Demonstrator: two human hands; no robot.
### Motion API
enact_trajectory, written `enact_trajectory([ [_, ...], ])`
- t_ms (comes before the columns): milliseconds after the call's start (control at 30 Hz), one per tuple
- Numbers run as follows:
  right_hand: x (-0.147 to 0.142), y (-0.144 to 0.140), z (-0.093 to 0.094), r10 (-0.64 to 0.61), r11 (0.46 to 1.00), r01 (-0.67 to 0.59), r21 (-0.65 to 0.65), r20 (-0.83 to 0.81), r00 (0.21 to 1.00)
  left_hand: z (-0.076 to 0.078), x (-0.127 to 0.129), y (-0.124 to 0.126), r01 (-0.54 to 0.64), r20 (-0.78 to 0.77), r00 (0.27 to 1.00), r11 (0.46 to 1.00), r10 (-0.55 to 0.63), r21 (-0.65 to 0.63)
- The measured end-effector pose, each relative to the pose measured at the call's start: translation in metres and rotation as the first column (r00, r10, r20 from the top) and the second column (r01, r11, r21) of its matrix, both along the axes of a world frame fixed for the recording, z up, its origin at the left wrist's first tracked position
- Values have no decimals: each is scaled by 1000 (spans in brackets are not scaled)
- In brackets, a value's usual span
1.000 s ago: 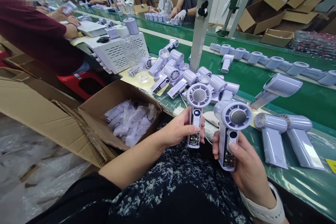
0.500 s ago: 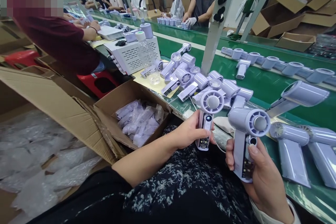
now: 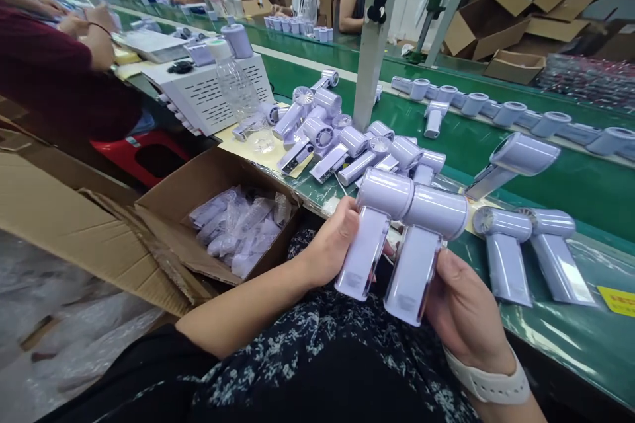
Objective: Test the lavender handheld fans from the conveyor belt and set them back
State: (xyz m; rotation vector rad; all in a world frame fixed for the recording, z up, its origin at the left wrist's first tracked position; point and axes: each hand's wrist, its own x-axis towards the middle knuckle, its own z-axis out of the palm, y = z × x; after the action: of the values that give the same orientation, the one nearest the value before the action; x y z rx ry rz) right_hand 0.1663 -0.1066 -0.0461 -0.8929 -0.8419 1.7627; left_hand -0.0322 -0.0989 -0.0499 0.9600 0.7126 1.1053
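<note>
My left hand (image 3: 331, 241) is closed around a lavender handheld fan (image 3: 366, 251), its thumb on the left edge of the handle. A second handheld fan (image 3: 414, 271) is held by my right hand (image 3: 464, 297), with the thumb along its right edge. The two fans stand side by side over my lap, their round heads touching or nearly so, and their smooth sides face me. My fingers behind the handles are mostly hidden. Just right of my hands, two more fans (image 3: 506, 251) lie on the green bench, and another fan (image 3: 516, 162) rests tilted behind them.
A pile of fans (image 3: 322, 132) covers the bench ahead, beside a clear bottle (image 3: 238, 92) and a white vented box (image 3: 218, 92). An open carton (image 3: 163, 205) of wrapped parts sits at left. A metal post (image 3: 370, 46) rises from the bench. Several people work along the conveyor (image 3: 446, 125).
Both fans have been turned, so their displays and grilles no longer face me. They have come together side by side. The view has shifted right, and a yellow label now shows at the right.
</note>
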Motion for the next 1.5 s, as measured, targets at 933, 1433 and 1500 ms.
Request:
enact_trajectory([
  [933, 12, 0, 19, -282, 959, 279, -43, -95, 955, 20, 1, -1, 208, 186, 962, 978, -201, -21],
  [1433, 16, -6, 43, -302, 952, 298, -68, -49, 952, 41, 20, 1, 203, 0, 979, 979, -203, -37],
  [1500, 20, -3, 45, -246, 969, 243, -42, -67, 967, 45, 21, 8, 216, -23, 976, 976, -217, -40],
])
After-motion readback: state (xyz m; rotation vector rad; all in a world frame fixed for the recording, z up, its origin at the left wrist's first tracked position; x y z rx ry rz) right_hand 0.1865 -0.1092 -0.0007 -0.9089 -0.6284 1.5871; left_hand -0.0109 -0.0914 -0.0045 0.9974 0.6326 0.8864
